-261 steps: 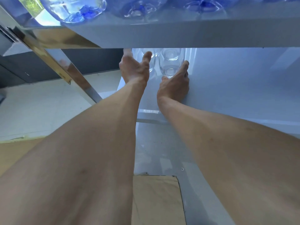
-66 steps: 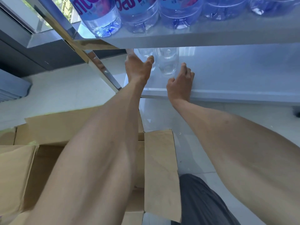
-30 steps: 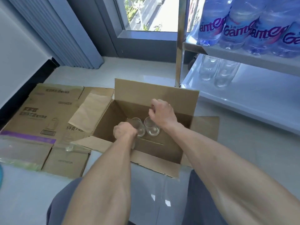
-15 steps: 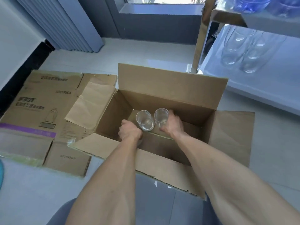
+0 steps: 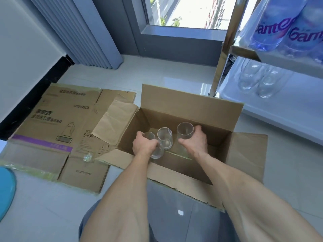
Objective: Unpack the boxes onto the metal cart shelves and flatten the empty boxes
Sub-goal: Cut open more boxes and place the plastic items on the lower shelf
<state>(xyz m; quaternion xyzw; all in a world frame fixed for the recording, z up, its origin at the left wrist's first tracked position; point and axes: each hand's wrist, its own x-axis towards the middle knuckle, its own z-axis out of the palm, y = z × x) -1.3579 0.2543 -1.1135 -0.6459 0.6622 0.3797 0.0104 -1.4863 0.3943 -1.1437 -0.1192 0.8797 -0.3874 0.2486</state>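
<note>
Inside the open cardboard box [image 5: 188,117] on the floor, one clear glass [image 5: 185,131] is gripped by the right hand [image 5: 195,140], another glass [image 5: 156,151] by the left hand [image 5: 143,144], both with fingers curled round; a third glass [image 5: 164,137] stands between them; each should be lifted straight up, kept apart to avoid clinking, then set beside the glasses on the lower cart shelf [image 5: 288,105], far right.

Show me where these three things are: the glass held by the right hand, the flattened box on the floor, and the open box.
glass in right hand [image 5: 185,131]: head view, on its clear side wall.
flattened box [image 5: 52,123]: head view, on its printed panel.
open box [image 5: 190,103]: head view, on its raised back flap.
</note>
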